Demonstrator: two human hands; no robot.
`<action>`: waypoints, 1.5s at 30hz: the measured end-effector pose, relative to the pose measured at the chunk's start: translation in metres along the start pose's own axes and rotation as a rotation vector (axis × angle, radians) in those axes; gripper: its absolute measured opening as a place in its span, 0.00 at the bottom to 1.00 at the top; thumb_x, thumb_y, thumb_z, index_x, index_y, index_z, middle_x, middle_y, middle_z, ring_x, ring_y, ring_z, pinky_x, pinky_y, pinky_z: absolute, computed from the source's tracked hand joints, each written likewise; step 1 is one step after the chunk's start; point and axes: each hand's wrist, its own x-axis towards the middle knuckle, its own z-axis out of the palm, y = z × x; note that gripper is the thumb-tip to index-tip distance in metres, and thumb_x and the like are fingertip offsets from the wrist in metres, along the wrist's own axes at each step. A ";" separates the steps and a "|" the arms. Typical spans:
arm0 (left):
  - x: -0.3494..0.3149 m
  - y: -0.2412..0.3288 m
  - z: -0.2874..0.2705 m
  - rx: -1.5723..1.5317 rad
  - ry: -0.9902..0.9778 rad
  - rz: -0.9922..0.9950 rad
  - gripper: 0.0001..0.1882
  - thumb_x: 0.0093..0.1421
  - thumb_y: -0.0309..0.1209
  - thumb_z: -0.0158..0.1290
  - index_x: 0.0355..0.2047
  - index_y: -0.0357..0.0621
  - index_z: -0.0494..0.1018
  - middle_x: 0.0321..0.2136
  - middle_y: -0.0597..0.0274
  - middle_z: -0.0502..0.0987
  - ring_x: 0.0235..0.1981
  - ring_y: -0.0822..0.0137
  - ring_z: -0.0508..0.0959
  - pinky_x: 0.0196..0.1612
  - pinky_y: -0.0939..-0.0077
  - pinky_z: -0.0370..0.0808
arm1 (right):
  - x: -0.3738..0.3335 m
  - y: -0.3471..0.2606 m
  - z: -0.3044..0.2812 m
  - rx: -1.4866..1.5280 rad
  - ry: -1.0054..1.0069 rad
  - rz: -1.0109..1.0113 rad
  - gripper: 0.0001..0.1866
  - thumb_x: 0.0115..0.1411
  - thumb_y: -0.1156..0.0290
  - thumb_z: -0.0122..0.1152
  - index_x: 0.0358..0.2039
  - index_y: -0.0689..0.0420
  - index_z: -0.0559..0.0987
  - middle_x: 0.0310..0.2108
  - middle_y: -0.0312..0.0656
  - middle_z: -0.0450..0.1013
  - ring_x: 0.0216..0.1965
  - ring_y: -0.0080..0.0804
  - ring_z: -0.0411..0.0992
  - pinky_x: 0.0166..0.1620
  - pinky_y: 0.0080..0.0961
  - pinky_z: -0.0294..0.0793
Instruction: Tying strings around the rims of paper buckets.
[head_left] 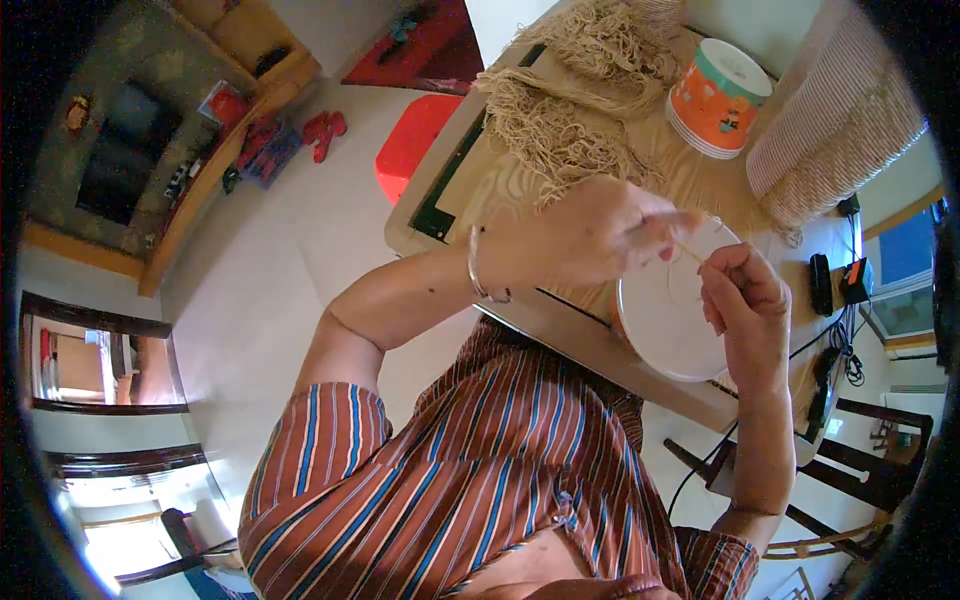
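Note:
Above a white round tub at the table's edge, my two hands work close together on a thin beige strand of yarn. My left hand, a bracelet on its wrist, reaches across from the left with its fingers closed on the strand; its fingertips are slightly blurred. My right hand pinches the strand between thumb and bent fingers. Loose tangled beige yarn lies on the table just beyond my left hand, with another heap behind it.
Stacked orange, white and green paper tubs stand at the back. Right of them are large wound bundles of beige cord. Black cables and a small black box sit at the right edge. A red stool stands left of the wooden table.

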 end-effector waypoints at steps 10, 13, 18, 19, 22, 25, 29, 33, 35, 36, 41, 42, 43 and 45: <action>0.004 -0.001 0.026 -0.135 0.014 -0.042 0.13 0.67 0.37 0.44 0.33 0.41 0.72 0.21 0.67 0.71 0.17 0.77 0.70 0.21 0.80 0.68 | 0.003 0.009 -0.005 0.025 -0.035 -0.093 0.04 0.57 0.79 0.60 0.30 0.57 0.74 0.23 0.28 0.69 0.24 0.11 0.64 0.28 0.12 0.64; 0.007 -0.003 0.030 -0.121 0.031 -0.009 0.12 0.67 0.35 0.44 0.30 0.40 0.69 0.21 0.67 0.70 0.19 0.77 0.71 0.23 0.80 0.69 | 0.002 0.012 -0.011 0.022 -0.019 -0.077 0.05 0.56 0.80 0.61 0.30 0.57 0.73 0.24 0.27 0.69 0.26 0.10 0.64 0.31 0.11 0.65; 0.009 0.004 0.027 -0.169 -0.050 -0.087 0.11 0.67 0.33 0.45 0.30 0.39 0.69 0.22 0.66 0.70 0.23 0.76 0.72 0.27 0.80 0.71 | 0.002 0.012 -0.015 -0.029 -0.009 -0.070 0.04 0.56 0.79 0.60 0.30 0.57 0.74 0.26 0.26 0.69 0.28 0.10 0.65 0.32 0.11 0.65; 0.010 0.005 0.026 -0.176 -0.072 -0.085 0.10 0.66 0.32 0.46 0.30 0.39 0.70 0.23 0.66 0.71 0.24 0.76 0.73 0.28 0.80 0.71 | 0.002 0.012 -0.016 -0.039 -0.012 -0.062 0.04 0.57 0.79 0.60 0.30 0.57 0.74 0.27 0.26 0.69 0.29 0.10 0.65 0.33 0.11 0.66; 0.011 0.001 0.024 -0.177 -0.071 -0.078 0.08 0.64 0.29 0.49 0.32 0.37 0.74 0.24 0.66 0.72 0.26 0.76 0.73 0.30 0.80 0.72 | 0.002 0.010 -0.016 -0.077 0.023 -0.064 0.02 0.58 0.78 0.58 0.30 0.58 0.75 0.28 0.26 0.70 0.30 0.11 0.66 0.35 0.13 0.67; 0.012 0.000 0.021 -0.165 -0.045 -0.041 0.06 0.61 0.28 0.54 0.33 0.37 0.77 0.25 0.66 0.74 0.27 0.76 0.74 0.31 0.81 0.72 | 0.001 0.009 -0.016 -0.110 0.012 -0.059 0.01 0.60 0.77 0.56 0.31 0.59 0.75 0.28 0.28 0.71 0.31 0.14 0.67 0.37 0.15 0.68; 0.012 -0.001 0.018 -0.145 -0.042 -0.056 0.05 0.58 0.27 0.57 0.33 0.38 0.79 0.25 0.65 0.75 0.28 0.76 0.75 0.33 0.81 0.72 | 0.003 0.014 -0.018 -0.227 0.006 -0.096 0.03 0.61 0.75 0.55 0.31 0.59 0.75 0.27 0.32 0.71 0.31 0.18 0.68 0.37 0.17 0.69; 0.011 -0.003 0.019 -0.088 0.000 -0.030 0.05 0.55 0.26 0.58 0.32 0.38 0.79 0.26 0.64 0.76 0.30 0.74 0.76 0.36 0.81 0.72 | 0.003 0.014 -0.017 -0.392 -0.028 -0.211 0.04 0.61 0.74 0.53 0.31 0.60 0.74 0.26 0.38 0.71 0.28 0.22 0.69 0.35 0.20 0.70; 0.012 -0.004 0.019 -0.091 -0.004 -0.043 0.06 0.54 0.25 0.58 0.32 0.38 0.79 0.26 0.63 0.77 0.31 0.74 0.76 0.37 0.80 0.71 | 0.004 0.015 -0.016 -0.436 -0.025 -0.236 0.04 0.61 0.74 0.54 0.31 0.60 0.74 0.26 0.40 0.71 0.27 0.23 0.69 0.34 0.20 0.70; 0.012 -0.004 0.019 -0.064 -0.006 -0.034 0.06 0.54 0.26 0.59 0.32 0.38 0.79 0.26 0.63 0.77 0.31 0.73 0.76 0.37 0.80 0.72 | 0.005 0.016 -0.017 -0.443 -0.019 -0.269 0.02 0.60 0.75 0.55 0.31 0.60 0.74 0.25 0.39 0.71 0.26 0.22 0.68 0.32 0.20 0.69; 0.010 -0.010 0.021 -0.019 -0.019 -0.011 0.06 0.53 0.26 0.59 0.31 0.39 0.78 0.27 0.61 0.77 0.32 0.71 0.77 0.38 0.78 0.72 | 0.004 0.005 -0.019 -0.496 -0.058 -0.111 0.05 0.55 0.79 0.61 0.31 0.57 0.74 0.21 0.35 0.70 0.23 0.16 0.66 0.28 0.17 0.68; 0.009 -0.012 0.022 -0.009 -0.025 -0.010 0.06 0.52 0.26 0.59 0.31 0.39 0.78 0.27 0.61 0.77 0.32 0.71 0.77 0.38 0.78 0.72 | 0.004 0.009 -0.018 -0.490 -0.065 -0.102 0.05 0.55 0.79 0.61 0.31 0.57 0.74 0.21 0.35 0.70 0.23 0.16 0.66 0.28 0.17 0.68; 0.009 -0.012 0.023 0.000 -0.036 -0.004 0.05 0.52 0.26 0.59 0.30 0.39 0.78 0.27 0.61 0.77 0.32 0.70 0.77 0.38 0.78 0.72 | 0.004 0.013 -0.018 -0.463 -0.059 -0.175 0.05 0.55 0.79 0.61 0.31 0.57 0.74 0.21 0.35 0.70 0.23 0.16 0.66 0.28 0.17 0.68; 0.010 -0.012 0.025 0.008 -0.037 0.021 0.06 0.52 0.26 0.59 0.31 0.39 0.78 0.27 0.61 0.76 0.32 0.69 0.77 0.38 0.77 0.72 | 0.003 0.018 -0.018 -0.431 -0.050 -0.237 0.04 0.55 0.79 0.60 0.31 0.57 0.75 0.22 0.36 0.70 0.23 0.16 0.66 0.28 0.17 0.68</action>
